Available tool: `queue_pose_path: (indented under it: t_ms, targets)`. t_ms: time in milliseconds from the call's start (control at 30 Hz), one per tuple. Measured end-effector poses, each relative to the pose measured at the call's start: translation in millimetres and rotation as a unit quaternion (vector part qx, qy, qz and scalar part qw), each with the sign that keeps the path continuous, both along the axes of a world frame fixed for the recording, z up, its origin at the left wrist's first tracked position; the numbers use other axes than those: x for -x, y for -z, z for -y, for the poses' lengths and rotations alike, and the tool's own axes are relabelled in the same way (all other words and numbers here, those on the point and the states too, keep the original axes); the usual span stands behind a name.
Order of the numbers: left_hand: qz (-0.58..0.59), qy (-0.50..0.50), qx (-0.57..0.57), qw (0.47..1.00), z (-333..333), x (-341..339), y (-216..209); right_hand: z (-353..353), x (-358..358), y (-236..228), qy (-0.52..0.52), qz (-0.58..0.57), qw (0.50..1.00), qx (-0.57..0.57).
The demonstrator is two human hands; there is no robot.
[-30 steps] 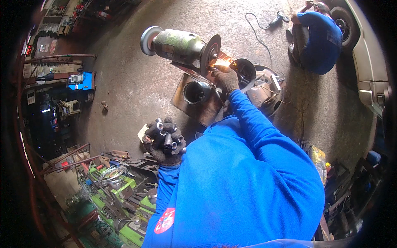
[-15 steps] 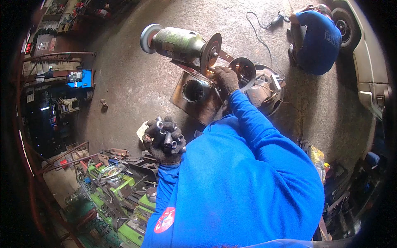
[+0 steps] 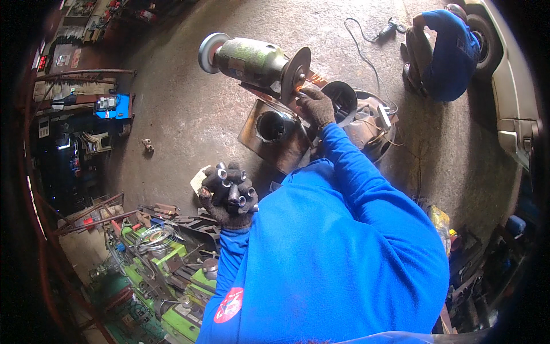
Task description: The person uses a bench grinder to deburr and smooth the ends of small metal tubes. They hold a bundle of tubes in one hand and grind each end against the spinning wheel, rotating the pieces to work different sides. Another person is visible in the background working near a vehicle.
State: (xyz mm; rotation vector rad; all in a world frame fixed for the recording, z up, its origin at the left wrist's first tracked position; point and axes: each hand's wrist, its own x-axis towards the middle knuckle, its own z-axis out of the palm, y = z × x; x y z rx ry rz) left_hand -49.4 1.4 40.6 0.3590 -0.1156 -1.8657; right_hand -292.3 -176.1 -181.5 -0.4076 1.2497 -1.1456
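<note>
My left hand [image 3: 220,213], in a dark knit glove, is closed round a bunch of short metal tubes [image 3: 234,195], their open ends facing up. My right hand [image 3: 317,108], in a similar glove, pinches a small metal piece [image 3: 299,95] at the lower edge of a grinding disc [image 3: 297,74]. Orange sparks fly beside my right fingertips. The glove hides most of that piece, so its full shape cannot be made out. The disc sits on the right end of a worn green bench grinder [image 3: 252,60], and a paler wheel [image 3: 213,53] is on its left end.
Below the grinder stands a metal plate with a round pipe opening [image 3: 270,126]. A dark round container [image 3: 340,102] is close to my right hand. At upper right a person [image 3: 448,54] crouches near a vehicle and a corded angle grinder [image 3: 391,28]. Green machinery [image 3: 192,315] fills the lower left.
My right hand stays at the disc, its fingers turned slightly and the sparks now fanning to the disc's right. The whole view has shifted slightly. My left hand keeps its bunch of tubes.
</note>
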Motion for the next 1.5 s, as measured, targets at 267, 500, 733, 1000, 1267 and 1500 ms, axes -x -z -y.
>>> queue_pose_path:
  t_ms: [267, 500, 733, 1000, 1267, 1500]
  targets:
    - [-0.064, 0.011, 0.056, 0.996, 7.2, 18.2, -0.1, -2.9, -4.0, -14.5, -0.008, 0.007, 1.0, -0.001]
    - [-0.029, 0.003, 0.047, 0.998, 3.8, 11.7, 1.5, -10.4, -2.9, -17.2, -0.014, 0.038, 0.999, 0.03]
    - [-0.016, -0.007, 0.089, 0.996, 1.8, 16.4, 4.2, -40.0, 11.2, -101.7, 0.051, 0.316, 0.947, 0.026]
    - [-0.014, -0.009, 0.089, 0.996, -3.8, 6.5, 9.7, -81.7, 22.6, -114.4, -0.039, -0.116, 0.932, 0.34]
    - [0.005, -0.003, 0.043, 0.999, -8.7, 5.5, 6.7, -94.2, 19.1, -130.7, -0.041, 0.022, 0.945, 0.325]
    - [0.075, -0.031, 0.001, 0.997, -8.7, 7.8, -4.9, -93.9, 17.1, -134.9, -0.048, -0.002, 0.945, 0.323]
